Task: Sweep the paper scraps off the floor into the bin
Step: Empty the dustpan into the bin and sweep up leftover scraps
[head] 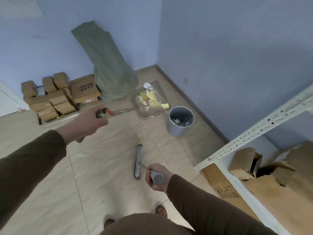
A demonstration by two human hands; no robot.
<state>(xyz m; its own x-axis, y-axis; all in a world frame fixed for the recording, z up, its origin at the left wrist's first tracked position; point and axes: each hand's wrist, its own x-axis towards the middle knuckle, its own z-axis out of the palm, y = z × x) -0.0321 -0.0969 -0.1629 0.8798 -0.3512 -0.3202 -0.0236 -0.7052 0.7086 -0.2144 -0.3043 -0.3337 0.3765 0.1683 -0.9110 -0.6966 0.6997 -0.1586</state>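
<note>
The left hand (88,122) grips the dustpan (149,100) handle, arm stretched forward; yellow and white paper scraps (152,98) lie in the pan, just beside the grey bin (180,121). The right hand (156,177) holds the broom (138,162) handle, its head on the floor. Printing on the cardboard boxes (84,89) is unreadable.

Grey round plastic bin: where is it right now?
In the head view the grey round plastic bin stands on the tiled floor right of centre, near the right-hand wall, just beside and below the clear dustpan loaded with yellow and white paper scraps.
</note>
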